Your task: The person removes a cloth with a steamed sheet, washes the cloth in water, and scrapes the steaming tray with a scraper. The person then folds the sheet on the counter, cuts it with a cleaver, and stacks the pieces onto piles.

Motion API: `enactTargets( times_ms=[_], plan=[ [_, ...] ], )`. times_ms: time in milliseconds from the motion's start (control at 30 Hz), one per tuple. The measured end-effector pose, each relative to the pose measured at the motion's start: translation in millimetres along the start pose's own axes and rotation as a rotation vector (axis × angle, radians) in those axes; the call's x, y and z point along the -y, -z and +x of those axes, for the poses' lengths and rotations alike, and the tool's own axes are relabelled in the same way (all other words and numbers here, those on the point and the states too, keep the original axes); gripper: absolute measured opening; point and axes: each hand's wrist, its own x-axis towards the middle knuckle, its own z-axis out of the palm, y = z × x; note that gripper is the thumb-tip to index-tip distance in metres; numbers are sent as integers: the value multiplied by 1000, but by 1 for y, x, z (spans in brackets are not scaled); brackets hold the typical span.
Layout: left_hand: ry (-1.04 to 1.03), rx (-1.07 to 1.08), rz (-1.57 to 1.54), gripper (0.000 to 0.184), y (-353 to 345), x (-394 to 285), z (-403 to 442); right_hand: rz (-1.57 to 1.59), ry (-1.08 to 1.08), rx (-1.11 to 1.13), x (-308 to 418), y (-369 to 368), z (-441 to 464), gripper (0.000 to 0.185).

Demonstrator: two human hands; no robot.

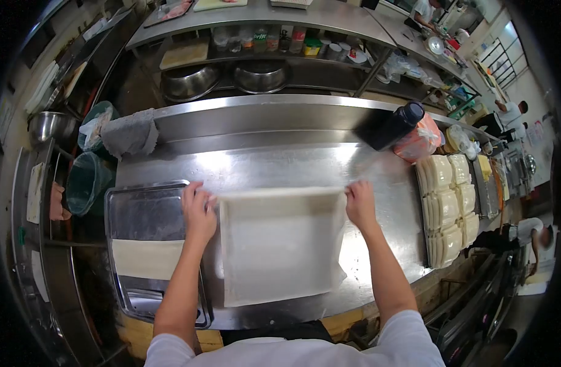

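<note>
A pale, translucent rectangular sheet [280,254] lies over the middle of the steel worktop, its far edge blurred and seemingly raised. At its far right corner, my right hand [360,208] pinches the edge. My left hand [199,211] is at the far left corner, fingers bent and slightly smeared, seemingly gripping the edge there. Left of the sheet is a shiny metal tray [147,211], partly behind my left forearm. A cream-coloured flat strip [146,258] lies across this tray.
Stacked wrapped pale packs [442,211] stand at the right end of the steel worktop [280,159]. Behind them are a dark bottle [399,126] and an orange bag [420,139]. A grey cloth [131,133] hangs at the back left, above a green bin [89,182]. Several people work at the right.
</note>
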Motion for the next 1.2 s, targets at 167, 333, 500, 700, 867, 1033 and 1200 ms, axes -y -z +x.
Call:
enactTargets(
  times_ms=[167, 333, 500, 700, 867, 1033, 1200],
  plan=[
    [15, 149, 49, 9, 28, -8, -93, 20, 12, 159, 1, 13, -94, 10],
    [23, 225, 132, 15, 28, -11, -110, -8, -24, 203, 4, 11, -104, 12],
    [42, 184, 77, 39, 8, -11, -62, -20, -38, 205, 15, 16, -104, 21],
    [54, 317, 532, 65, -35, -11, 14, 43, -83, 188, 36, 25, -107, 28],
    [159, 110, 399, 69, -47, 14, 38, 47, -90, 175, 35, 27, -105, 36],
    [-43, 471, 141, 45, 15, -27, -27, 11, -49, 137, 29, 24, -95, 29],
    [-134, 422, 180, 13, 26, -21, -83, 50, -47, 113, 18, 14, -95, 15]
  ],
)
